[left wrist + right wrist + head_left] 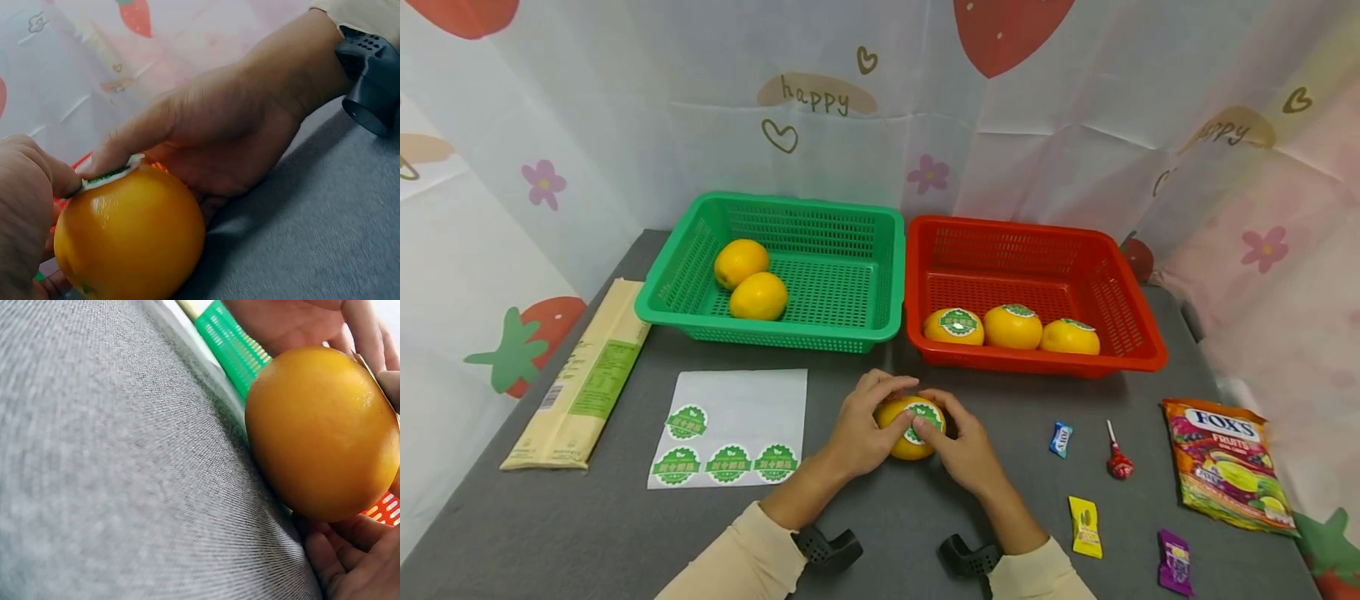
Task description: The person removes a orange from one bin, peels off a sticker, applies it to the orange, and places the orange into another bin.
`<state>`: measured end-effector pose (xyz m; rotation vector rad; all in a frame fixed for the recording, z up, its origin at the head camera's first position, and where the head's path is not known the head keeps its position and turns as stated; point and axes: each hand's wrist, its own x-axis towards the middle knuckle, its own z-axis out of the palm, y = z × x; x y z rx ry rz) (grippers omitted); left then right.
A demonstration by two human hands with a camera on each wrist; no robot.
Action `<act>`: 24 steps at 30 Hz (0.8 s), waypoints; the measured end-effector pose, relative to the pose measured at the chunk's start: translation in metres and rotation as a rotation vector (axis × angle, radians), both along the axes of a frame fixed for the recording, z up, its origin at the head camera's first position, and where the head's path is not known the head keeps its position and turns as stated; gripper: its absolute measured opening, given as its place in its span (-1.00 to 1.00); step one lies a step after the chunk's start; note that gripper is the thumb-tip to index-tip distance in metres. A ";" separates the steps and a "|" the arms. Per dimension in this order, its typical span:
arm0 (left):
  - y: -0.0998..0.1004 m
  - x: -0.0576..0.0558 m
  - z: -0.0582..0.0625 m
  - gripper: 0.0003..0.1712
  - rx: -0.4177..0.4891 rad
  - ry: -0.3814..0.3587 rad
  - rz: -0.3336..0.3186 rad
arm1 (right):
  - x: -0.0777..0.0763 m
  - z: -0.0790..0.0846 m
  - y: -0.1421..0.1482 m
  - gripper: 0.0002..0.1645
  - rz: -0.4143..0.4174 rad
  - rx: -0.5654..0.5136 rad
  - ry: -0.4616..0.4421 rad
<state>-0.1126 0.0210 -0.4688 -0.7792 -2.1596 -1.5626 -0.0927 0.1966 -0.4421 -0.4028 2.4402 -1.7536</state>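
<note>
An orange (910,451) rests on the table between both hands, with a round green-and-white sticker (922,417) on its upper side. My left hand (867,427) curls round its left side, while my right hand (967,450) holds the right side. Both thumbs press on the sticker. In the left wrist view, the sticker's edge stands slightly off the peel of the orange (134,237). From the right wrist, the orange (322,434) shows its bare side, fingers around it. Left of the hands lies a white sheet (737,396) bearing several green stickers.
A green basket (775,332) holds two oranges without visible stickers. The red basket (1037,360) beside it holds three stickered oranges. A long yellow packet (580,383) lies left. At right are a lollipop (1119,463), small wrapped candies (1086,527) and a FOX'S candy bag (1228,467).
</note>
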 end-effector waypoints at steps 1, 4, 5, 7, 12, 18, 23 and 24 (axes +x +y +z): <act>-0.001 0.001 -0.001 -0.62 0.009 0.008 -0.004 | 0.000 0.000 0.000 -0.54 0.003 -0.006 -0.001; -0.004 0.005 -0.004 -0.64 0.007 0.036 -0.020 | 0.000 0.000 0.000 -0.55 0.011 -0.030 0.005; -0.005 0.006 -0.006 -0.65 -0.001 0.042 -0.029 | -0.001 -0.001 0.000 -0.55 0.012 -0.033 0.010; -0.007 0.009 -0.009 -0.68 -0.013 0.039 -0.054 | -0.001 -0.002 0.001 -0.55 0.015 -0.037 0.018; -0.009 0.011 -0.019 -0.70 -0.005 0.004 -0.092 | -0.001 -0.002 0.002 -0.53 0.035 -0.035 0.022; -0.005 0.012 -0.020 -0.69 0.029 -0.034 -0.078 | -0.002 -0.004 0.003 -0.53 0.051 -0.065 0.031; -0.003 0.019 -0.002 -0.70 0.061 -0.026 -0.077 | -0.003 -0.007 0.004 -0.53 0.060 -0.078 0.037; -0.004 0.020 0.003 -0.70 0.064 -0.027 -0.079 | -0.003 -0.006 0.004 -0.53 0.060 -0.076 0.034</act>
